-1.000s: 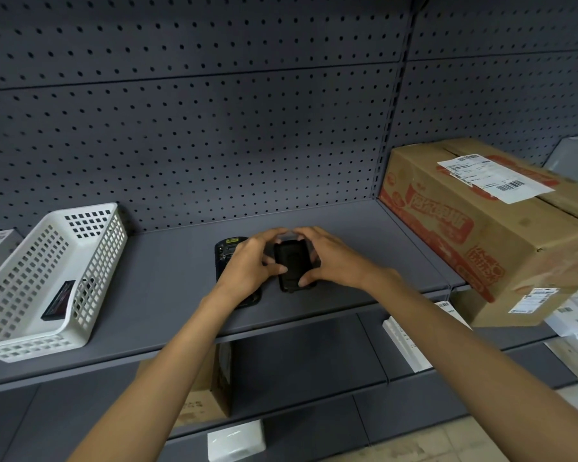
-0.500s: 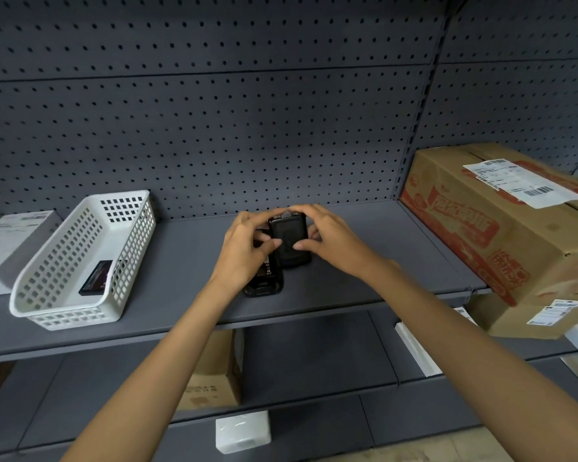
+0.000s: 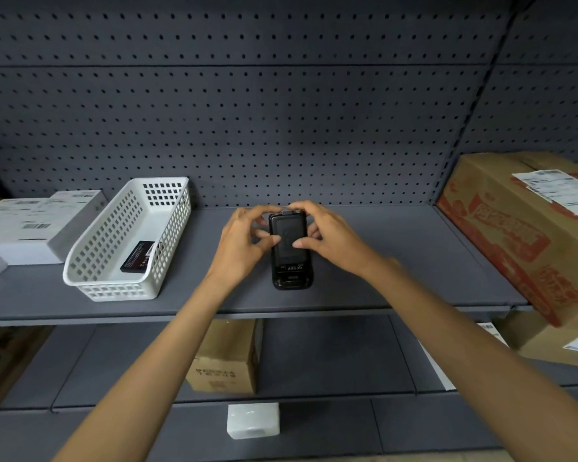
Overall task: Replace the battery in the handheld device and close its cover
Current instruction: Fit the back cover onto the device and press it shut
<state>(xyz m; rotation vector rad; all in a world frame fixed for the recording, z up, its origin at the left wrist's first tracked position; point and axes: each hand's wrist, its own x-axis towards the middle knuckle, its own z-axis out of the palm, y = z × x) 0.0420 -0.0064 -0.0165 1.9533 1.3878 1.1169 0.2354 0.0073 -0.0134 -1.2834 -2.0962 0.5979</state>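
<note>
Two bare forearms come up from the near edge, one from the left and one from the right, each slim and smooth and widening toward the viewer. No sleeve, cuff or glove covers either. The left hand (image 3: 244,243) and the right hand (image 3: 327,238) are both uncovered, with slender fingers and short, plain nails. No ring, watch, bracelet or strap shows on any finger or wrist, and no marking can be made out anywhere along either forearm.

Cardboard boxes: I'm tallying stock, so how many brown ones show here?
4: a large printed box on the right shelf, another box under it, a small box on the lower shelf, and a box at lower left. Others may be hidden.
</note>
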